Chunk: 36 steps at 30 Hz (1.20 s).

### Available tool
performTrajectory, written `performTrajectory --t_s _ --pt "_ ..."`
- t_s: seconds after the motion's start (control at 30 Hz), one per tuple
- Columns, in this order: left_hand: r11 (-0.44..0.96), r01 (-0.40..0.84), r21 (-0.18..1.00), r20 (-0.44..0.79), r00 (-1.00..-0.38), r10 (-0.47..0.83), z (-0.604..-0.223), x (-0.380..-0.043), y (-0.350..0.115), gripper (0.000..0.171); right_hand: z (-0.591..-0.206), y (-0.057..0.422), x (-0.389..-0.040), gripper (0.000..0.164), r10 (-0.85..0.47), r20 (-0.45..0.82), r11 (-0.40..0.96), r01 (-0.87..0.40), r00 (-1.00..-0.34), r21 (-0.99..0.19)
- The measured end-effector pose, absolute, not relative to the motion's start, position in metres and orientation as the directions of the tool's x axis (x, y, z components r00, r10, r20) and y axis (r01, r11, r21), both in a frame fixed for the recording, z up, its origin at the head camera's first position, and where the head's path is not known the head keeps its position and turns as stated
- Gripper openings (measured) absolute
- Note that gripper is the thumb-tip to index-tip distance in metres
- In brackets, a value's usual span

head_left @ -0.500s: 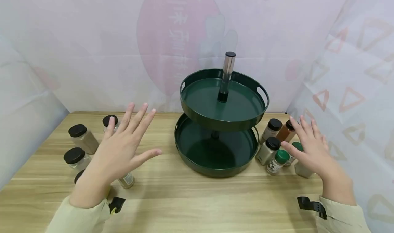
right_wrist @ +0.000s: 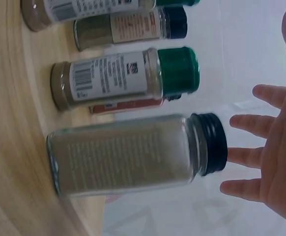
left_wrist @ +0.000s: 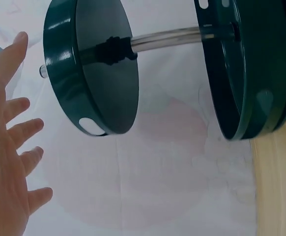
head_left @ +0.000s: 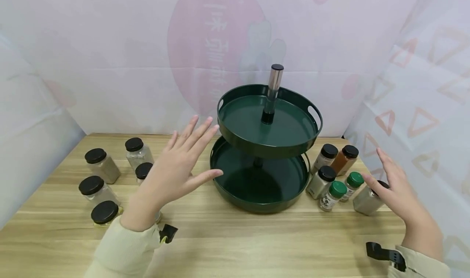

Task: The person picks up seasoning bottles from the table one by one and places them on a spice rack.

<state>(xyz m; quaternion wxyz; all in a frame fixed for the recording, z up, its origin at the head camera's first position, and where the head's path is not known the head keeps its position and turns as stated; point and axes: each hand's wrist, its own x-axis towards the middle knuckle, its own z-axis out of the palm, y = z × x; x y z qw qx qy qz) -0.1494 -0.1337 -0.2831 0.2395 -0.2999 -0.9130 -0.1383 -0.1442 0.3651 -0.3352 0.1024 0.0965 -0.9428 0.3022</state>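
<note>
While both hands hang over the table, grip state: I see the left hand point(head_left: 176, 165) with fingers straight and spread, holding nothing; right hand point(head_left: 399, 190) likewise straight-fingered, thumb apart, holding nothing.
Tall jar, place: on the wooden table point(head_left: 257, 245), outermost of the right-side group, just right of the green-lidded jars point(head_left: 332, 197).
Jar vs right hand: the relation I'd say a grip turns on. The tall jar point(head_left: 367, 202) sits below the right hand, toward its thumb side; its black lid point(right_wrist: 214, 143) faces the fingers. Right hand is clearly the nearer one; left is well apart, across the rack.
Lid contact: fingers overlap the lid edge in my right wrist view; can't tell if they touch.
Jar axis: upright, long axis vertical, lid end up, base flat on the wood.
Green rack, place: two-tier green rack point(head_left: 267, 149) stands between the hands, toward the back. Left hand is nearer, fingers pointing up toward the upper tray point(head_left: 242, 112), with a gap in the left wrist view.
Rack axis: post point(head_left: 273, 86) upright, long axis vertical, upper tray above the lower tray point(head_left: 253, 205).
Left jars: black-lidded jars point(head_left: 104, 167) stand on the left hand's outer side, some partly hidden behind it.
</note>
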Motion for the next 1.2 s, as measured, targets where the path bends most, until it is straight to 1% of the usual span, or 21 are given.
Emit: performTrajectory --t_s 0.17,0.3,0.4,0.53,0.7,0.83,1.0,1.13,1.2 --pt "0.708 0.700 0.098 0.594 -0.611 0.522 -0.285 -0.158 -0.119 0.083 -0.341 0.378 -0.140 0.074 -0.081 0.184 0.753 -0.181 -0.980 -0.633" --pt "0.661 0.742 0.112 0.638 -0.563 0.525 -0.288 -0.165 -0.108 0.081 -0.347 0.389 -0.135 0.077 -0.052 0.113 0.727 -0.115 -0.992 -0.677" --pt "0.623 0.772 0.128 0.669 -0.531 0.520 -0.290 -0.171 -0.100 0.079 -0.353 0.396 -0.134 0.079 -0.062 0.103 0.726 -0.116 -0.993 -0.678" --pt "0.582 0.802 0.137 0.708 -0.490 0.508 -0.293 -0.177 -0.093 0.075 -0.363 0.401 -0.135 0.076 -0.098 0.123 0.715 -0.156 -0.987 -0.681" --pt "0.562 0.810 0.166 0.726 -0.486 0.486 -0.298 -0.181 -0.088 0.070 -0.376 0.404 -0.138 0.067 -0.142 0.184 0.661 -0.232 -0.973 -0.714" --pt "0.555 0.810 0.187 0.733 -0.491 0.470 -0.300 -0.183 -0.086 0.067 -0.381 0.406 -0.138 0.063 -0.151 0.185 0.633 -0.239 -0.971 -0.736" --pt "0.547 0.810 0.211 0.741 -0.498 0.450 -0.302 -0.185 -0.083 0.061 -0.385 0.409 -0.137 0.065 -0.185 0.147 0.568 -0.227 -0.972 -0.791" --pt "0.524 0.817 0.240 0.754 -0.497 0.429 -0.304 -0.187 -0.082 0.056 -0.391 0.413 -0.137 0.068 -0.227 0.141 0.462 -0.234 -0.964 -0.856" --pt "0.504 0.824 0.260 0.766 -0.494 0.412 -0.305 -0.188 -0.081 0.054 -0.394 0.414 -0.138 0.067 -0.231 0.153 0.438 -0.243 -0.961 -0.865"
